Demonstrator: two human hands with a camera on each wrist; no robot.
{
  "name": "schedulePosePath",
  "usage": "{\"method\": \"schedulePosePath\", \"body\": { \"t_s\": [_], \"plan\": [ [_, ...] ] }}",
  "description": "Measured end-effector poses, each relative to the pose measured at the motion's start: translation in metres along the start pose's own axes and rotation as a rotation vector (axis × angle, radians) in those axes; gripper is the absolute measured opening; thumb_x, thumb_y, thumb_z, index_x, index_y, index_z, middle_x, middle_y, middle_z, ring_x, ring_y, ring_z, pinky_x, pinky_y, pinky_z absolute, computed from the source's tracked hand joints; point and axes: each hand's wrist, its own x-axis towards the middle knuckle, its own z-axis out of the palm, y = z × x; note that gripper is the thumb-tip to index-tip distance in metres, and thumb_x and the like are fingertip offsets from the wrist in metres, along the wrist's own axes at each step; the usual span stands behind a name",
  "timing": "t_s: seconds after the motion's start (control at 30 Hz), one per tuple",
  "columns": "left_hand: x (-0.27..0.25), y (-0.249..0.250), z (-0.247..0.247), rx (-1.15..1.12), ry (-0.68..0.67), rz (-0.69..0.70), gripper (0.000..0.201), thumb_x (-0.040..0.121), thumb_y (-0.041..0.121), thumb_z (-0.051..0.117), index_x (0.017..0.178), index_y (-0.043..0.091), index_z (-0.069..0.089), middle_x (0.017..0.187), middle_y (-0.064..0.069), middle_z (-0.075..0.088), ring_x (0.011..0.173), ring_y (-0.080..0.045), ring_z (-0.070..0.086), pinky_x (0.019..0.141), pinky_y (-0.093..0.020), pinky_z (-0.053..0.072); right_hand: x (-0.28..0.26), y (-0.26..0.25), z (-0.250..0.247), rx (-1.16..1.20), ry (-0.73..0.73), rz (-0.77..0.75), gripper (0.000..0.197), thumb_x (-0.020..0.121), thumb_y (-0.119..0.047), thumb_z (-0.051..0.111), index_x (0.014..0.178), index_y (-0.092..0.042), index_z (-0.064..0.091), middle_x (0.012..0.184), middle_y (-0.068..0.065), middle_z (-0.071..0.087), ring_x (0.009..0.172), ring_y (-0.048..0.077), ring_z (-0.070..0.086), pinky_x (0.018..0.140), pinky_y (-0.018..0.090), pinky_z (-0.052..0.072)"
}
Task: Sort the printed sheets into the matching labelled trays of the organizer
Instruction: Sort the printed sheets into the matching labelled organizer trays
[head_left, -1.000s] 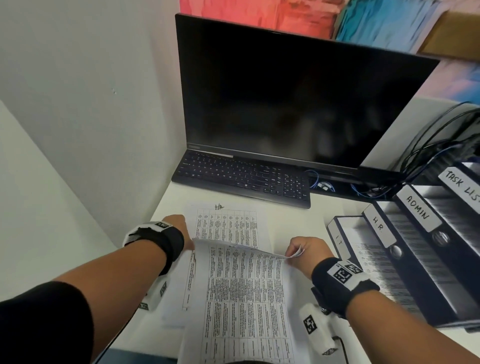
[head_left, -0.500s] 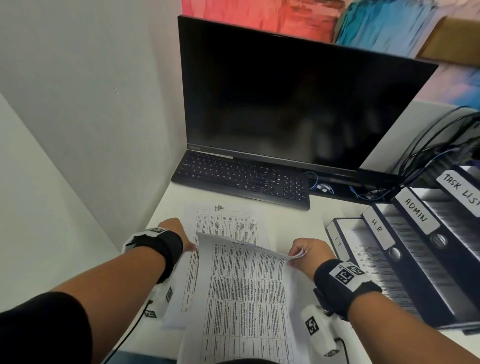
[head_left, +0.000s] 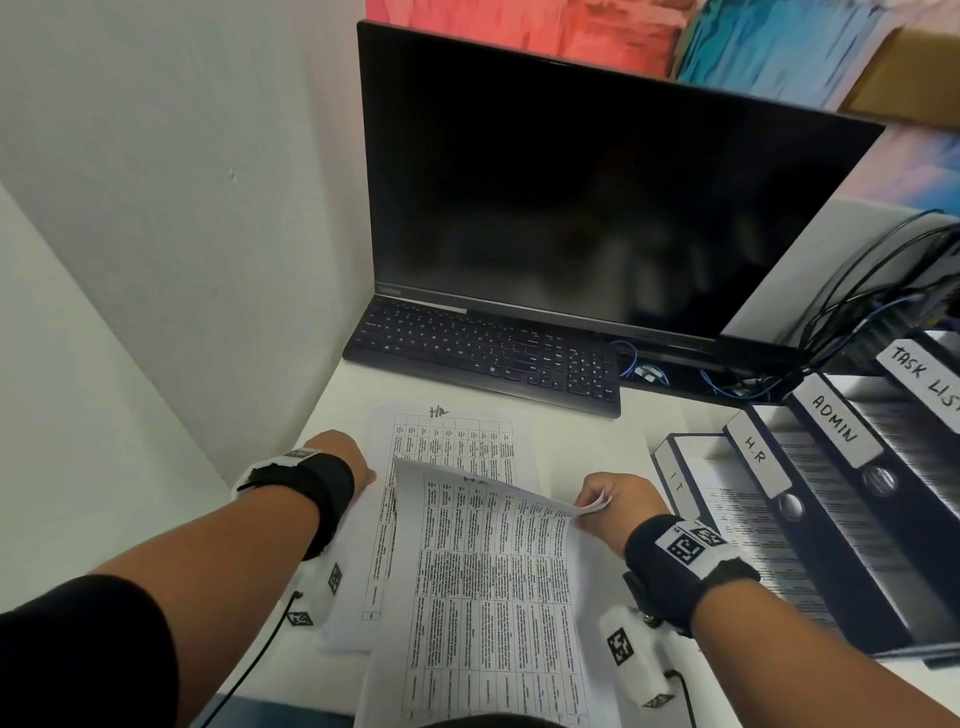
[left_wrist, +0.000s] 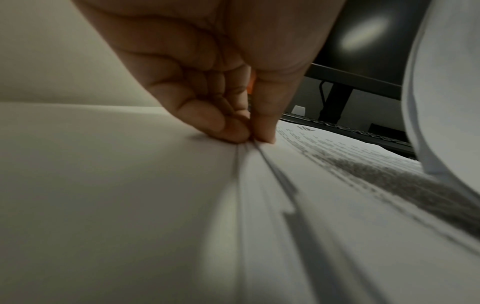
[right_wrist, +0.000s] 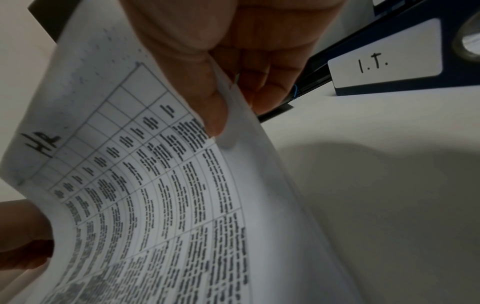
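The right hand (head_left: 615, 506) pinches the far right corner of a white printed sheet with a dense table (head_left: 493, 571); since a second ago that corner has peeled higher off the white paper stack (head_left: 452, 441) at lower centre of the frame, so one sheet is now nearly separated. The right wrist view shows "HR" handwritten on it, so it likely belongs in the dark blue tray labelled H.R (head_left: 756, 457) at right, beside the I.T. tray (right_wrist: 384, 61). The left hand (left_wrist: 228, 115), fingertips bunched, presses the stack's left edge onto the white desk (head_left: 587, 441).
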Motion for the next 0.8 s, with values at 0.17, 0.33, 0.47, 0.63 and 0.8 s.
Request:
{"method": "schedulePosePath", "body": {
  "t_s": [0.17, 0.33, 0.47, 0.63, 0.8],
  "plan": [
    [0.0, -0.003, 0.001, 0.025, 0.003, 0.039, 0.035, 0.093, 0.035, 0.042, 0.114, 0.016, 0.062, 0.121, -0.002, 0.062, 0.11, -0.02, 0.058, 0.086, -0.027, 0.044, 0.0, 0.0, 0.0, 0.021, 0.001, 0.008, 0.023, 0.078, -0.011, 0.069, 0.061, -0.021, 0.057, 0.06, -0.007, 0.053, 0.061, 0.009, 0.048, 0.054, 0.019, 0.039],
    [0.001, -0.005, 0.007, -0.007, 0.042, 0.108, 0.033, 0.096, 0.025, 0.042, 0.12, 0.012, 0.06, 0.125, -0.006, 0.06, 0.115, -0.022, 0.056, 0.093, -0.028, 0.044, 0.001, 0.001, 0.0, 0.031, 0.001, 0.013, 0.025, 0.077, -0.01, 0.07, 0.059, -0.021, 0.056, 0.061, -0.006, 0.053, 0.062, 0.011, 0.049, 0.057, 0.021, 0.041],
    [-0.004, -0.007, 0.008, -0.066, 0.086, 0.106, 0.032, 0.097, 0.022, 0.043, 0.12, 0.009, 0.061, 0.124, -0.008, 0.06, 0.115, -0.023, 0.056, 0.095, -0.028, 0.043, 0.001, 0.001, -0.002, 0.027, -0.01, 0.014, 0.027, 0.077, -0.009, 0.069, 0.057, -0.022, 0.055, 0.06, -0.006, 0.053, 0.06, 0.01, 0.048, 0.056, 0.02, 0.04],
    [-0.011, -0.013, 0.008, -0.143, 0.133, 0.082, 0.027, 0.093, 0.02, 0.049, 0.111, 0.007, 0.064, 0.116, -0.008, 0.065, 0.108, -0.024, 0.06, 0.088, -0.028, 0.046, 0.003, -0.007, -0.007, -0.006, -0.017, -0.017, 0.03, 0.077, -0.007, 0.067, 0.057, -0.023, 0.051, 0.058, -0.008, 0.049, 0.062, 0.012, 0.047, 0.054, 0.02, 0.036],
    [-0.015, -0.015, 0.005, -0.124, 0.089, 0.087, 0.035, 0.087, 0.039, 0.059, 0.106, 0.011, 0.063, 0.108, -0.004, 0.063, 0.103, -0.021, 0.06, 0.087, -0.028, 0.047, 0.003, -0.015, -0.005, -0.011, -0.026, -0.038, 0.032, 0.076, -0.005, 0.069, 0.056, -0.022, 0.051, 0.057, -0.008, 0.048, 0.06, 0.01, 0.045, 0.052, 0.018, 0.035]
  ]
}}
